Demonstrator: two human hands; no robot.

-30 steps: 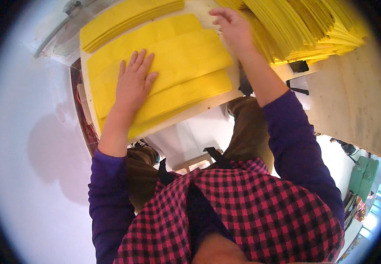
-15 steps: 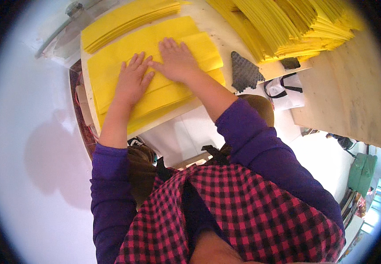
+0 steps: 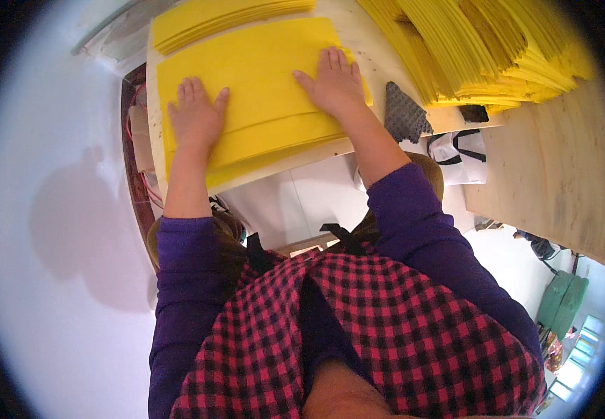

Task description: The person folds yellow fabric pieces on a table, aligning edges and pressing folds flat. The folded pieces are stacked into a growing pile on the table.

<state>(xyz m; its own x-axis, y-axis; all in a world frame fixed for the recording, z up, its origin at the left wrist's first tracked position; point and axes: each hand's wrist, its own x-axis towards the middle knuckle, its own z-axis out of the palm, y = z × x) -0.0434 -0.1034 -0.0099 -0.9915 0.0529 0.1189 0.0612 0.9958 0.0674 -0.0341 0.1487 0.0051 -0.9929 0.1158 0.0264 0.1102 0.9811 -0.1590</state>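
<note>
Yellow felt-like sheets (image 3: 260, 91) lie flat in front of me on a pale wooden table. My left hand (image 3: 196, 115) rests on their left side, palm down, fingers stretched out. On the right side lies my right hand (image 3: 334, 84), also flat with its fingers out and its thumb apart, close to the sheets' right edge. Neither hand grips anything. The front edge shows several layers, slightly staggered. Behind them is a narrower pile of folded yellow sheets (image 3: 232, 21).
A tall heap of yellow folded sheets (image 3: 484, 56) fills the far right. Between it and my right hand lies a dark grey ragged textured piece (image 3: 405, 115). A white bag with black handles (image 3: 460, 153) sits below the table edge, beside a wooden board (image 3: 547, 167).
My hands have moved apart, the left one leftward and the right one rightward. The top sheet, folded over unevenly before, now lies smoother. The whole view has shifted slightly.
</note>
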